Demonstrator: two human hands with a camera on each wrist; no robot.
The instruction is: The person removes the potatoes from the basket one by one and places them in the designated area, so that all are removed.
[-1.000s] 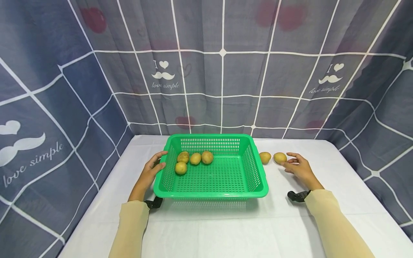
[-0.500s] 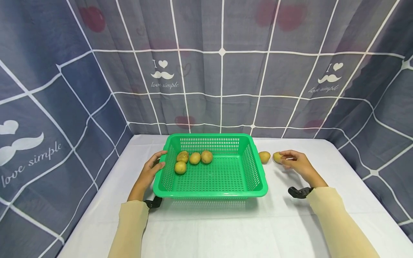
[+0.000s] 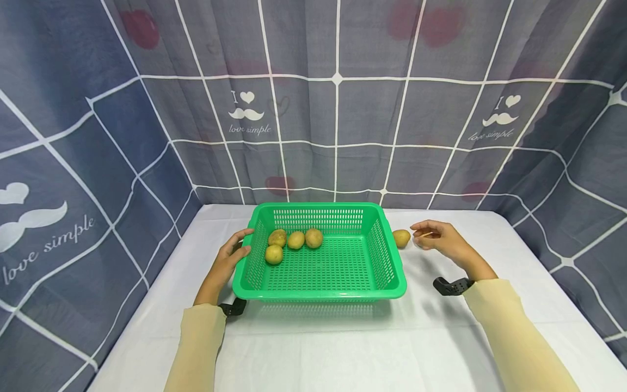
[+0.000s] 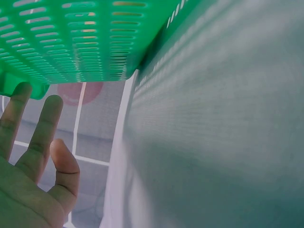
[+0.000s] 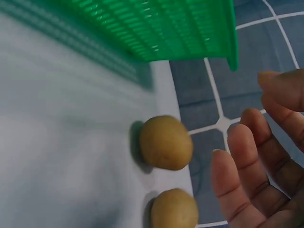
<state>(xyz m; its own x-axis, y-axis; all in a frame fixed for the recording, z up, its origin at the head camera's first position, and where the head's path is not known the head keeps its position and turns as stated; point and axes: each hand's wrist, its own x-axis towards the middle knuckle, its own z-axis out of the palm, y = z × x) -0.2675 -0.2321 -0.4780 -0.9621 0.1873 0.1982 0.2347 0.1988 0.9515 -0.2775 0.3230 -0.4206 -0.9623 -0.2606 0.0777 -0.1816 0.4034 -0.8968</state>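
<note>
A green plastic basket (image 3: pixel 320 296) stands on the table with several potatoes (image 3: pixel 314 238) grouped in its left part. My left hand (image 3: pixel 229 262) rests against the basket's left rim, fingers fairly straight; the left wrist view shows one fingertip at the green rim (image 4: pixel 9 85). To the basket's right, my right hand (image 3: pixel 441 239) hovers with fingers loosely bent and apart, holding nothing. Just left of its fingertips lies a potato (image 3: pixel 401 238) on the table. In the right wrist view two potatoes show there, the nearer-to-basket potato (image 5: pixel 166 142) and another potato (image 5: pixel 174 211), which the hand mostly hides from the head view.
A white cloth (image 3: pixel 313 348) covers the table. Grey-blue checked curtains (image 3: pixel 313 109) hang behind it and at both sides. A black wrist device (image 3: pixel 453 286) sits below the right hand, and another device (image 3: pixel 233 308) by the left.
My right hand has moved left over the outer potato, toward the one beside the basket. My left hand, the basket and the potatoes in it have stayed put.
</note>
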